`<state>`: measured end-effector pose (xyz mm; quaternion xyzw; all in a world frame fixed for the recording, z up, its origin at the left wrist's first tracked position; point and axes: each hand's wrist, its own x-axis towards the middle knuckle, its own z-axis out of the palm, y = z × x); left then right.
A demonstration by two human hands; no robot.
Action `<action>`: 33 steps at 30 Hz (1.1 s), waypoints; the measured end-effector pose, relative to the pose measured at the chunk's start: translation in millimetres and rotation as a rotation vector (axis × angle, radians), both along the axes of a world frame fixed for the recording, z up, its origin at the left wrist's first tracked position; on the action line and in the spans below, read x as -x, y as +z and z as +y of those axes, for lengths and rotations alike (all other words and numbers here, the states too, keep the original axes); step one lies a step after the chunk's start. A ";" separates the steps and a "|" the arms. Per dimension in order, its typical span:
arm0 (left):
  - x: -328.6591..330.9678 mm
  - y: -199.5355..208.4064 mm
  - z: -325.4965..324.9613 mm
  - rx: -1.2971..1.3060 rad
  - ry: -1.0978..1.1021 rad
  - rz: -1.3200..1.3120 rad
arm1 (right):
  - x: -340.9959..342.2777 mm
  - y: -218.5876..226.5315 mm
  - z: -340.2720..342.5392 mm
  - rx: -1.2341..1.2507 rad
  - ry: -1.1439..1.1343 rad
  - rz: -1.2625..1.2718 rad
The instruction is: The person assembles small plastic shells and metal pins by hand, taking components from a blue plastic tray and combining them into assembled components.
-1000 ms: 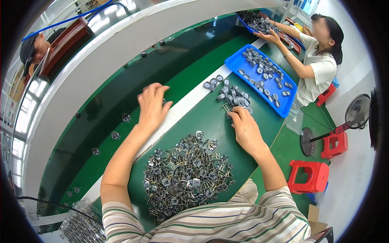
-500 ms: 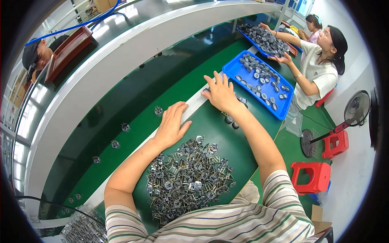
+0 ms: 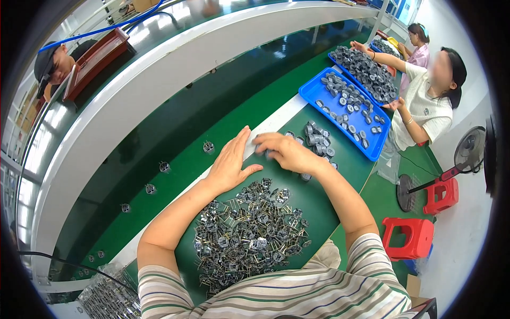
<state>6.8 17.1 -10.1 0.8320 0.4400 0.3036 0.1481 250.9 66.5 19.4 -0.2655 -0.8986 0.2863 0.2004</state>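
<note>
My left hand (image 3: 228, 164) rests on the near side of the white rail with its fingers stretched out and thumb apart, holding nothing visible. Close to its right, my right hand (image 3: 291, 154) is bent over the green tabletop, its fingers smeared by motion. A greyish bit shows under those fingertips, too blurred to name. Beside and behind this hand lies a loose group of round grey caps (image 3: 317, 139). In front of my body spreads a big heap of small electronic parts with metal pins (image 3: 249, 234).
A blue tray (image 3: 374, 153) of grey caps stands at the right. Beyond it a co-worker holds another heaped tray (image 3: 397, 102). Several pinned parts (image 3: 164, 167) stand spaced along the green conveyor belt (image 3: 180, 143). Red stools (image 3: 417, 236) and a fan (image 3: 470, 141) are at the right.
My right hand has come back from beside the blue tray to near my left hand, uncovering the grey caps. My left hand has shifted slightly right. The co-worker's tray has tilted and shifted.
</note>
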 end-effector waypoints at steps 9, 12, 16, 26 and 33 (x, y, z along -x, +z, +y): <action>3.5 6.7 -0.8 0.006 -0.125 0.056 | -12.0 2.8 -74.2 -0.418 -0.316 -0.113; 1.2 12.6 -0.9 -0.009 -0.138 0.039 | -36.7 -11.7 -52.6 -0.660 -0.433 -0.318; 6.2 3.1 0.9 0.012 -0.136 -0.012 | -32.0 4.3 -47.7 -0.588 -0.405 -0.019; 6.6 11.5 1.4 -0.128 -0.227 0.099 | -0.8 9.9 -73.8 -0.019 -0.227 0.027; 3.7 15.1 -2.7 -0.067 0.069 -0.015 | -10.5 30.5 -36.5 -0.581 -0.454 -0.227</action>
